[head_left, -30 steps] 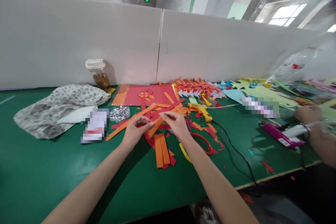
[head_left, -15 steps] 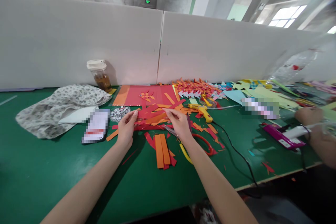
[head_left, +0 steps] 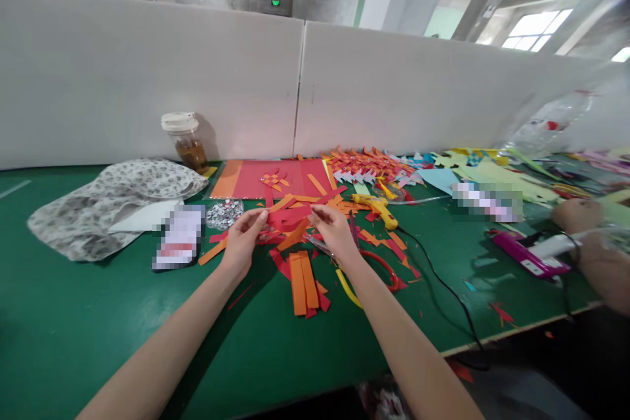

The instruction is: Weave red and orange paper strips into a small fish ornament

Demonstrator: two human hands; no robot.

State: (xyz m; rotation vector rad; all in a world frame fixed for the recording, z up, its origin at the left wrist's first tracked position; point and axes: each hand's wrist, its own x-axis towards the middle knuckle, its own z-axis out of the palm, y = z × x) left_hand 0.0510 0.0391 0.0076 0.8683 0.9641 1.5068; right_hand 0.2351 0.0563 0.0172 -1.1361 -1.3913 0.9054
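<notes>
A red paper piece [head_left: 289, 215] spans the gap between my two hands, above a pile of red and orange strips. My left hand [head_left: 245, 236] pinches its left end, and my right hand [head_left: 335, 230] pinches the right end. Below the hands lie orange strips [head_left: 304, 282] on the green table. Scissors with a red and yellow handle [head_left: 381, 266] rest partly under my right hand and wrist. Behind the hands, a small woven orange fish [head_left: 273, 180] lies on a red sheet [head_left: 246, 174].
A yellow glue gun [head_left: 381, 210] with a black cord lies right of my hands. At left are a phone [head_left: 180, 236], a patterned cloth [head_left: 103, 210] and a lidded cup [head_left: 186, 141]. Another person's hand [head_left: 578, 220] is near a purple glue gun [head_left: 529, 254].
My left hand has shifted slightly right, closer to my right hand. The red paper between them now shows as a broader piece. An orange strip below it lies at a different angle.
</notes>
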